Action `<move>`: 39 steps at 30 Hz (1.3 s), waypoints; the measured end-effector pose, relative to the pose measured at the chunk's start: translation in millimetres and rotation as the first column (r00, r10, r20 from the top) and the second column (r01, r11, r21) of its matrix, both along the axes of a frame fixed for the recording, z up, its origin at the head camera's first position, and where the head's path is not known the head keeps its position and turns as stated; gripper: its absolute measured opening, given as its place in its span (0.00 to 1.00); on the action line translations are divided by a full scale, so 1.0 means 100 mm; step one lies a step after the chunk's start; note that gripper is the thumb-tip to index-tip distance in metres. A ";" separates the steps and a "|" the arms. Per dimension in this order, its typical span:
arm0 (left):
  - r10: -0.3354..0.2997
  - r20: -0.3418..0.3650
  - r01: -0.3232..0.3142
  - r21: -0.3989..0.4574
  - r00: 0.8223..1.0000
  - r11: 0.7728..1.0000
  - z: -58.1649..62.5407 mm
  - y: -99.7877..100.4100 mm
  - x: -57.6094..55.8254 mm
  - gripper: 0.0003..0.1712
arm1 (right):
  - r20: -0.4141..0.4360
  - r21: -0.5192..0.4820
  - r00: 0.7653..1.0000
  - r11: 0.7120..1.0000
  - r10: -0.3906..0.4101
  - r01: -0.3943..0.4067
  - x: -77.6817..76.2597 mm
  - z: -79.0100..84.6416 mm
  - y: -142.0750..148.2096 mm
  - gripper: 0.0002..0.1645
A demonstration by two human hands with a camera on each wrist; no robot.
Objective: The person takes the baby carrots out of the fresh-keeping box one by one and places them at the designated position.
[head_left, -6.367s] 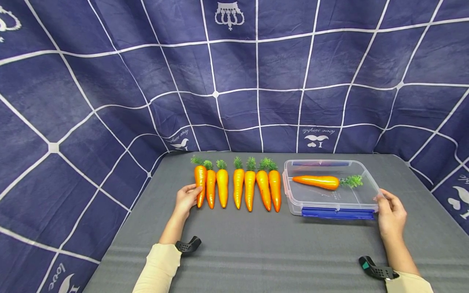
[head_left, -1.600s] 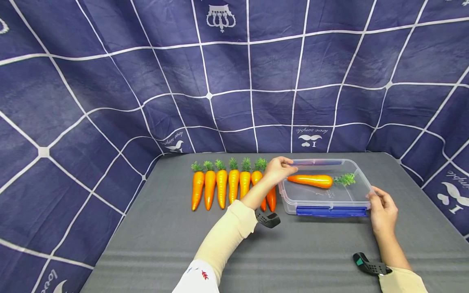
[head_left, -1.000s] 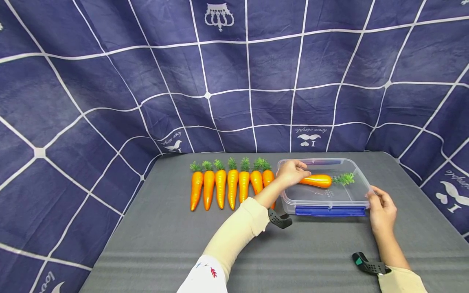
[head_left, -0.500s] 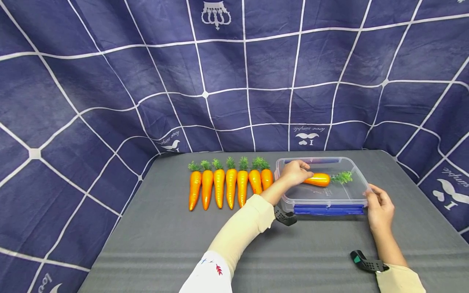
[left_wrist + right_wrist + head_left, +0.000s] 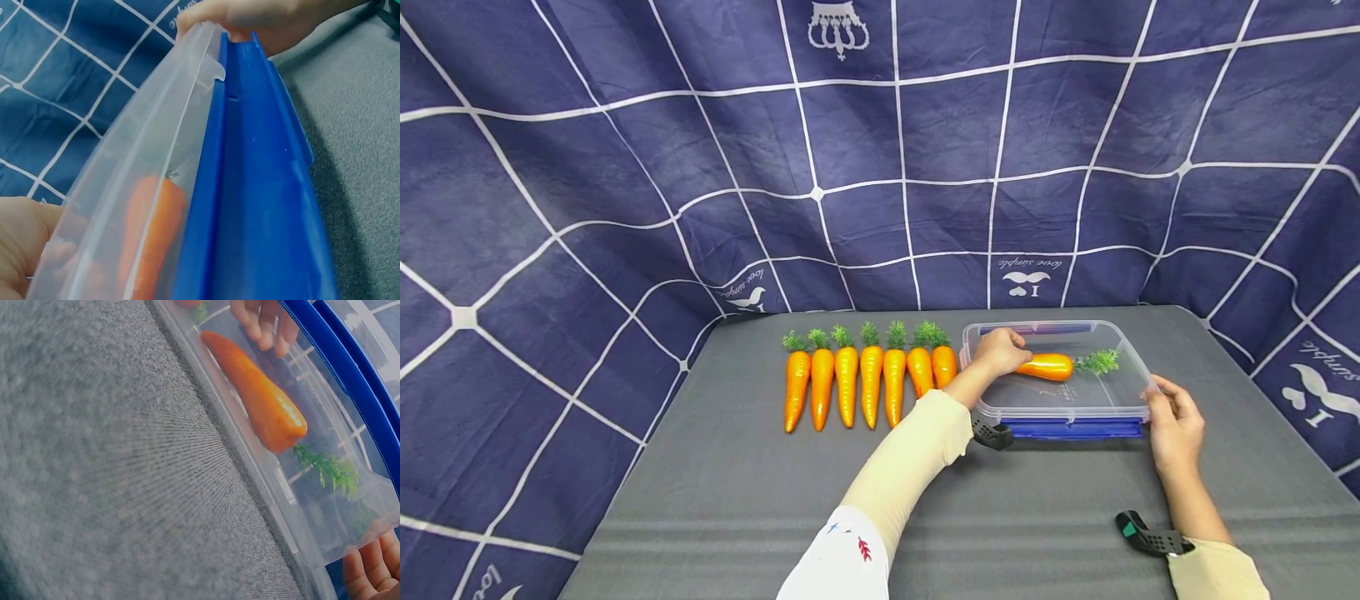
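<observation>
A clear plastic food container point(image 5: 1097, 393) with blue side flaps stands on the right half of the table. Inside it lies one orange carrot point(image 5: 1051, 367) with a green leafy top toward the right. My left hand point(image 5: 1002, 350) reaches in over the carrot's narrow end. In the right wrist view its fingers point(image 5: 269, 328) hang loosely beside the carrot, seemingly not round it. My right hand point(image 5: 1176, 429) grips the container's right end, thumb at the rim. Seen from the left wrist, the container's blue flap point(image 5: 262, 169) fills the middle and its clear wall partly veils the carrot.
Several carrots point(image 5: 871, 387) stand in a row left of the container, tops pointing away. My left forearm partly covers the rightmost ones. Grey cloth point(image 5: 730, 500) covers the table; a blue curtain point(image 5: 850, 225) with white lines hangs behind.
My left hand has left the leftmost carrot, which now lies evenly spaced in the row, and moved right into the container. Lately it has shifted slightly. My right hand keeps its hold.
</observation>
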State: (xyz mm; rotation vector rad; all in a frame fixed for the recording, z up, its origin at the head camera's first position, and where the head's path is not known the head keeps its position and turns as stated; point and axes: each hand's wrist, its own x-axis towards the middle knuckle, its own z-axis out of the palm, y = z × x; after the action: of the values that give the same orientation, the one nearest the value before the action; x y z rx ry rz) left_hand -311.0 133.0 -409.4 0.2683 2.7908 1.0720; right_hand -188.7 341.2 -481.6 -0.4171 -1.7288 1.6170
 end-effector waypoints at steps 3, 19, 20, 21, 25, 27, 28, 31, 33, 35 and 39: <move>0.003 -0.015 -0.003 -0.035 1.000 0.999 0.00 0.01 -0.01 0.14 | 0.000 0.000 1.000 1.000 0.002 -0.002 0.00 0.01 0.00 0.19; -0.145 -0.030 0.135 -0.216 0.989 0.967 -0.15 0.07 -0.18 0.16 | 0.004 0.044 1.000 0.999 -0.014 0.014 0.02 -0.01 -0.03 0.17; -0.165 -0.036 0.151 -0.241 0.986 0.959 -0.15 0.07 -0.17 0.17 | 0.010 0.039 1.000 0.999 -0.017 0.017 0.02 -0.01 -0.03 0.17; -0.181 -0.028 0.167 -0.269 0.983 0.948 -0.13 0.06 -0.15 0.19 | 0.016 0.041 1.000 0.999 -0.020 0.020 0.02 -0.01 -0.02 0.17; -0.226 -0.051 0.194 -0.350 0.973 0.916 -0.12 0.06 -0.09 0.23 | 0.028 0.056 0.999 0.998 -0.024 0.022 0.02 0.00 -0.02 0.17; -0.246 -0.062 0.206 -0.374 0.967 0.904 -0.13 0.06 -0.09 0.24 | 0.030 0.065 0.999 0.998 -0.025 0.023 0.02 0.01 -0.03 0.16; -0.251 -0.061 0.210 -0.382 0.966 0.900 -0.13 0.07 -0.09 0.24 | 0.029 0.065 0.999 0.998 -0.024 0.022 0.02 0.01 -0.03 0.16; -0.267 -0.043 0.228 -0.405 0.963 0.885 -0.15 0.07 -0.10 0.23 | 0.028 0.065 0.999 0.998 -0.025 0.023 0.03 0.01 -0.03 0.16; -0.276 -0.029 0.238 -0.426 0.961 0.873 -0.16 0.08 -0.10 0.23 | 0.022 0.060 0.999 0.998 -0.024 0.022 0.03 0.01 -0.04 0.17; -0.289 -0.022 0.249 -0.449 0.957 0.858 -0.17 0.08 -0.08 0.23 | 0.021 0.058 0.999 0.998 -0.025 0.024 0.03 0.01 -0.04 0.17; -0.326 -0.038 0.267 -0.489 0.945 0.831 -0.17 0.08 -0.06 0.24 | 0.018 0.049 1.000 0.999 -0.023 0.022 0.03 0.01 -0.04 0.18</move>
State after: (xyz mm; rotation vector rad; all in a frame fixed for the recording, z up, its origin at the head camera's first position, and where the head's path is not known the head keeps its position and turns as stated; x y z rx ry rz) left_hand -316.9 140.6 -426.6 0.6943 2.8683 0.2847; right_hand -186.0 337.5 -480.5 -0.4280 -1.7679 1.5559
